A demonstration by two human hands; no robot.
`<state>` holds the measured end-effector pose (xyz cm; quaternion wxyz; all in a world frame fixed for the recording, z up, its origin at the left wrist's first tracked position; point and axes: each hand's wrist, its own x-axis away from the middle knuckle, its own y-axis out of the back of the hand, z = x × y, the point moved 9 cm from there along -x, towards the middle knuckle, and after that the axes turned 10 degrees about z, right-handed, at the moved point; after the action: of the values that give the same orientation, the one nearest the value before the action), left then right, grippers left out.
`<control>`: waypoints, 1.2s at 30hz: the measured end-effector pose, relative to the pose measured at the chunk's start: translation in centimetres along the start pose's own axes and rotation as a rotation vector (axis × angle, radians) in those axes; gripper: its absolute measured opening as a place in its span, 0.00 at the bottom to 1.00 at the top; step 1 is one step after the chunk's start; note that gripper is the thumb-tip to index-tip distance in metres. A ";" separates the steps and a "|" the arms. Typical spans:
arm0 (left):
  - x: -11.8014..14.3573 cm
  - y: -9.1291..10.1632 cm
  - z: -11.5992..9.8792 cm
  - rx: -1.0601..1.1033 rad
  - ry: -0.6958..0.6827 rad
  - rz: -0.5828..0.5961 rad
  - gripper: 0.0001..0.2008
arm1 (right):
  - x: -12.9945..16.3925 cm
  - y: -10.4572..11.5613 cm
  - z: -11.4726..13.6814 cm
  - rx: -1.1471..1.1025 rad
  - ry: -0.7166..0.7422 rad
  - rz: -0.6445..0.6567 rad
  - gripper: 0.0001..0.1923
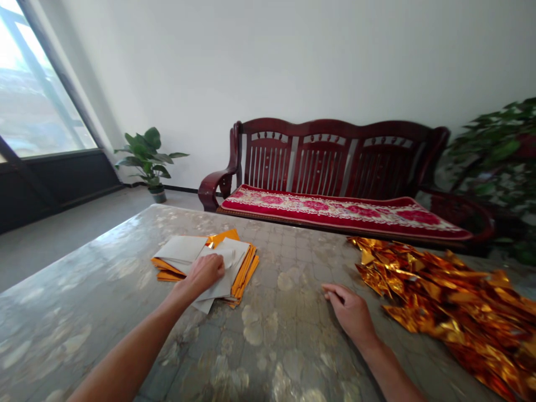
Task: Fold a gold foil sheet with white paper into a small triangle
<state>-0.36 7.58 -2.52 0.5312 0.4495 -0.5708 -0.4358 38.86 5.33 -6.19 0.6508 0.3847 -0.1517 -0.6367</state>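
In the head view, the left hand [208, 268] rests on a stack of paper [221, 287], its fingers curled in on themselves; whether they pinch a sheet or only press down, I cannot tell. The stack lies beneath this hand and spreads out to either side of it. The weight of the hand on top probably keeps the loose sheets from sliding over the smooth, patterned table [288, 324]. The right hand [350, 312] is loosely closed, its fingers bent in, and nothing shows in its grip. It sits low over the table, with the stack off to its left and a heap of foil [452, 307] just to its right. Having one pile on each side likely keeps both within easy reach.

The paper is pale grey on its upper faces, with bright orange along the edges. It lies unevenly: sheets fan out at several angles, a corner pokes out on the near side of the left hand, and a shiny orange piece shows just beyond it. The foil is copper-orange, glossy and crumpled into peaks.
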 end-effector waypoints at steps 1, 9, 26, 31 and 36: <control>0.2 0.2 -0.3 0.017 -0.008 0.000 0.11 | 0.0 0.0 0.0 0.010 0.006 -0.003 0.15; 1.9 -0.1 -9.6 0.165 -0.209 0.015 0.08 | 1.6 -1.8 5.5 0.239 0.343 0.073 0.20; 0.3 -3.3 -15.5 0.452 -0.531 0.054 0.09 | 2.0 -3.3 6.9 0.399 0.388 0.186 0.15; 2.1 -4.2 -16.4 0.335 -0.673 0.007 0.23 | 2.2 -2.1 7.4 0.341 0.350 0.177 0.10; 2.8 -4.5 -17.0 0.295 -0.706 -0.045 0.24 | 2.8 -3.0 8.4 0.384 0.402 0.296 0.05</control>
<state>16.76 3.49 -5.35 0.2222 0.3557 -0.7651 -0.4885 31.37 0.48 -3.59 0.6689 0.5924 -0.1918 -0.4061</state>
